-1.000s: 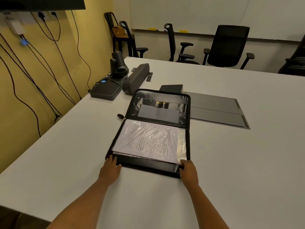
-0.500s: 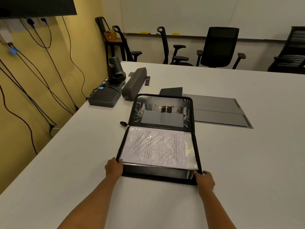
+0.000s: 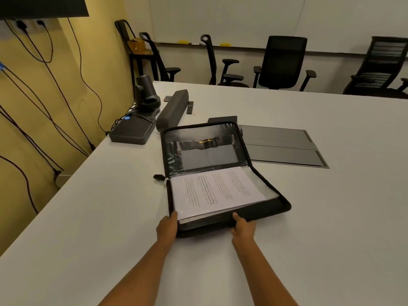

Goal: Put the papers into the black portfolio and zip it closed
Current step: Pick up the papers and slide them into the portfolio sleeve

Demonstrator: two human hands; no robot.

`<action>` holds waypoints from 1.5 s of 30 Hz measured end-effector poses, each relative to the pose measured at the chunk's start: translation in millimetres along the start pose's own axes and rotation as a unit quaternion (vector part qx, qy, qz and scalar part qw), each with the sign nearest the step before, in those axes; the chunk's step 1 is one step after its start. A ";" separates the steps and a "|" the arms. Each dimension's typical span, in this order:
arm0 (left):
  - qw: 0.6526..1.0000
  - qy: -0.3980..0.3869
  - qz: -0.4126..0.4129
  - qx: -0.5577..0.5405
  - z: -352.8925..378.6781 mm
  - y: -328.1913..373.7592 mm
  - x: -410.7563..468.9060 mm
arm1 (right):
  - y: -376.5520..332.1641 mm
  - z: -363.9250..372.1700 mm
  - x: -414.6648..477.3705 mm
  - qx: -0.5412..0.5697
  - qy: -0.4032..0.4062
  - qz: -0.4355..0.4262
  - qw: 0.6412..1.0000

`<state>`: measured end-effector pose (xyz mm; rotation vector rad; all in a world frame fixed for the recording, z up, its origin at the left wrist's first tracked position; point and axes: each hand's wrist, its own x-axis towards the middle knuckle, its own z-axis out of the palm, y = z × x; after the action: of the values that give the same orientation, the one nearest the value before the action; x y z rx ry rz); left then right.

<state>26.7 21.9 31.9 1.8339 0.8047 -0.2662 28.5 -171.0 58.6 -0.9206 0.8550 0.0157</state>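
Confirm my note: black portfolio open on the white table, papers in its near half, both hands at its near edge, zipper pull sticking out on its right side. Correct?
No: the head view shows the zipper pull sticking out on the left side of the portfolio. The rest holds: open on the table, papers in the near half, left hand and right hand at the near edge.

Print on the papers (image 3: 212, 191) is too small to read; my left hand (image 3: 167, 227) and right hand (image 3: 243, 229) hide fingers under the portfolio (image 3: 267, 207).
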 end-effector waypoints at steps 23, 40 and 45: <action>0.949 0.169 -0.128 -0.234 -49.2 37.4 51.9 | -135.2 -34.4 54.8 -0.388 -0.170 -0.024 0.906; 0.960 0.113 -0.023 0.257 -83.8 56.4 104.9 | -144.2 34.2 125.0 -0.474 -0.025 -0.156 0.866; 0.960 0.113 -0.051 0.252 -88.7 60.3 117.1 | -146.1 45.6 140.1 -0.526 -0.007 -0.164 0.835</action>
<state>136.1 135.5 50.9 2.3334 1.0634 -0.3551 205.0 -277.5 82.1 -2.0990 0.6259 0.2145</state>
